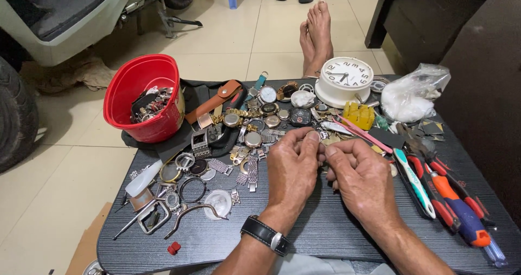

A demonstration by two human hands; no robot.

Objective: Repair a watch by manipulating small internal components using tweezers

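At the far left of the dark wood-grain surface (320, 231) stands a round red plastic bucket (142, 98) holding a heap of watch parts. In front of it lie a white plastic squeeze bottle (142, 178), loose metal watch cases and rings (187, 169), and steel bracelet links (251, 173).

The left hand (292, 169), a black-strapped wristwatch (264, 235) on its wrist, comes in from the lower middle. Its fingertips (310, 138) are curled narrow and pressed toward those of the right hand (362, 178). The two grips meet just left of the surface's centre line, closed on something very small between them; what it is cannot be made out, as the fingers hide it. It sits directly between the two hands, touching both, with neither hand clearly nearer, and its long axis cannot be told.

Beyond the hands lies a scatter of round watch faces (268, 108), then a white round desk clock (344, 80). To the right are a yellow plastic block (359, 115), a crumpled clear plastic bag (412, 93), a white-and-teal toothbrush (413, 180), red-handled pliers (442, 191) and an orange-and-blue screwdriver (461, 212).
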